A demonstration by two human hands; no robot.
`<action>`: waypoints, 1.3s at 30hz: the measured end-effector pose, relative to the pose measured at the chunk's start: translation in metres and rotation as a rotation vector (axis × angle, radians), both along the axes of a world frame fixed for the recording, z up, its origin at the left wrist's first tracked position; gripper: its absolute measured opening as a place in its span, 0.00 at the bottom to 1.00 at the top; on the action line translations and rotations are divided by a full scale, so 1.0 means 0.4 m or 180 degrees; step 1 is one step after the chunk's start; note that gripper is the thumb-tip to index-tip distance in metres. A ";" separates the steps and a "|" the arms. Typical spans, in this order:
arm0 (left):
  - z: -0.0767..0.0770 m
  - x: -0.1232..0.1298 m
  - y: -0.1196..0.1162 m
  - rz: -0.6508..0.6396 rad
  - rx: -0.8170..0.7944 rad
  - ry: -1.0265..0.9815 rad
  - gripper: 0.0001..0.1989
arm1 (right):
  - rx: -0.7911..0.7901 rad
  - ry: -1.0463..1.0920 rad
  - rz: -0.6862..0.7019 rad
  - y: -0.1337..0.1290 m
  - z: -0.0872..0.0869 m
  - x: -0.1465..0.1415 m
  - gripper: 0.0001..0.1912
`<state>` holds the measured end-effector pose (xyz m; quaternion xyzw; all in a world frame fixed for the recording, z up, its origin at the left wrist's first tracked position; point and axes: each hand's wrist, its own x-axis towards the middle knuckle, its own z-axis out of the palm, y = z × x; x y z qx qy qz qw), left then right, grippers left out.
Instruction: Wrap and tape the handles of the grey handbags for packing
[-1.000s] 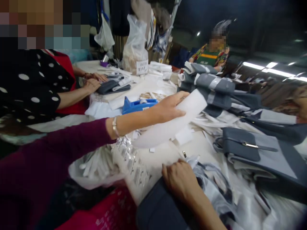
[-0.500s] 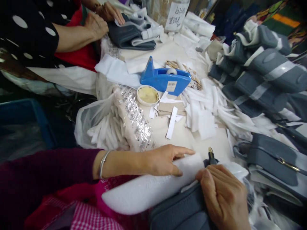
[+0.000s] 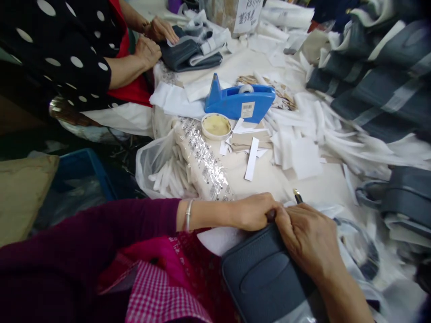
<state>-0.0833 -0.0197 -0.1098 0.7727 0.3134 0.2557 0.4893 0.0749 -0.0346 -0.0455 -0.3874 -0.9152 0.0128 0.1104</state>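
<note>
The left arm, in a dark purple sleeve with a thin silver bangle on the wrist, reaches across from the left, and its bare left hand (image 3: 254, 211), fingers curled, meets the bare right hand (image 3: 308, 235), whose fingers are bent with the back facing up.

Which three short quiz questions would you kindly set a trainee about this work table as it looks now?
1. Multiple choice: What colour is the tape dispenser?
a) Red
b) Blue
c) Green
2. True or false: The person's left hand and right hand are close together at one end of the dark grey bag.
3. Fill the gap: The round dish beside the tape dispenser holds something ____ in colour.

Key: 1 b; 2 true; 3 yellow.
</note>
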 end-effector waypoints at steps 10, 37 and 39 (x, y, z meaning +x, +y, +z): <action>0.061 -0.296 -0.180 -0.0824 0.0454 0.0121 0.25 | -0.0234 -0.0162 -0.0179 0.012 -0.021 0.001 0.25; 0.081 -0.116 -0.204 0.1036 -0.0410 -0.0256 0.15 | -0.1053 0.0702 0.0458 0.011 0.027 -0.012 0.13; 0.080 -0.122 -0.227 0.1068 -0.0479 -0.0382 0.20 | -0.1024 0.0676 0.0481 0.018 0.024 -0.013 0.16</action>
